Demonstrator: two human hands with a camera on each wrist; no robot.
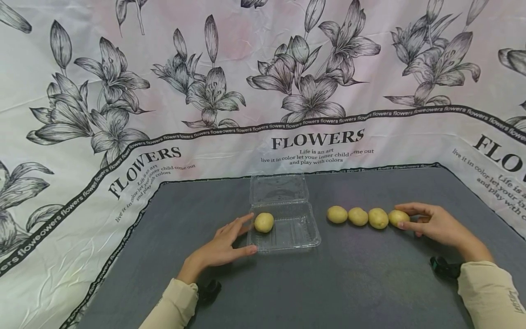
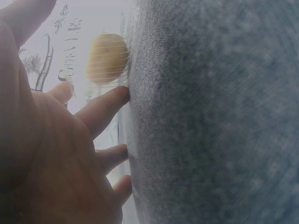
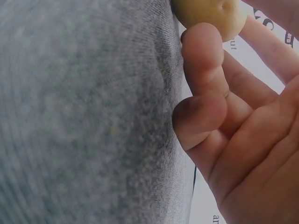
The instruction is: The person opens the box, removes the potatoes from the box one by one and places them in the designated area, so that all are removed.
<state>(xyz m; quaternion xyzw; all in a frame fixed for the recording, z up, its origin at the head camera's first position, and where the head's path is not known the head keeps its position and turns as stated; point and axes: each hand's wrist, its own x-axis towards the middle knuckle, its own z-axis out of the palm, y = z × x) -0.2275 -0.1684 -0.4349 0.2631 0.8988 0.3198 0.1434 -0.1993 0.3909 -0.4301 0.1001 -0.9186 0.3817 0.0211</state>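
Note:
A clear plastic clamshell container (image 1: 296, 228) stands with its lid (image 1: 279, 188) raised toward the back. One yellow potato (image 1: 264, 222) lies at the left inside it; the left wrist view shows this potato (image 2: 107, 58) through the plastic wall. My left hand (image 1: 223, 244) rests at the container's left side, fingers spread and fairly straight. To the right of the container, several potatoes (image 1: 358, 216) lie in a row. At the row's right end my right hand (image 1: 437, 224) holds the last potato (image 1: 397, 218) between thumb and fingers; the right wrist view shows part of it (image 3: 210, 16).
The grey cloth-covered table (image 1: 349, 283) extends in front of and around the container. Behind it hangs a white curtain (image 1: 230, 155) with flower prints and lettering, which also borders the left and right sides.

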